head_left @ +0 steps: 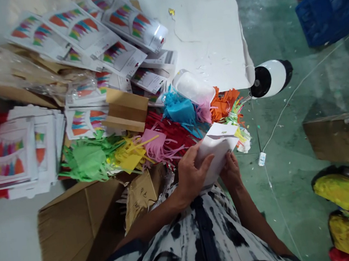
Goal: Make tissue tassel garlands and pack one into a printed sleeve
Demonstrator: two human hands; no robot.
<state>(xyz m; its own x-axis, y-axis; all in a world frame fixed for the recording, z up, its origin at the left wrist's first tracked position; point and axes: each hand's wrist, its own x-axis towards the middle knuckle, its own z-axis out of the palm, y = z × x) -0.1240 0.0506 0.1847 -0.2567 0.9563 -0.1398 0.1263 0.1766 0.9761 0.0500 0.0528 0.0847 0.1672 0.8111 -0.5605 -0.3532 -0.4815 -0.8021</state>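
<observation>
Hands at work: the left hand (193,172) and right hand (230,171) both grasp a white packet (215,151) beside fringed paper garlands (127,152) heaped on a table (208,35).

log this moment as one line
left hand: holds white packet | right hand: grips its lower edge | just beyond: coloured paper tassels

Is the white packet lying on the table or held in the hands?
Held. The left hand wraps one side of the white packet; the right hand grips its lower edge, beside the coloured paper tassels.
</observation>
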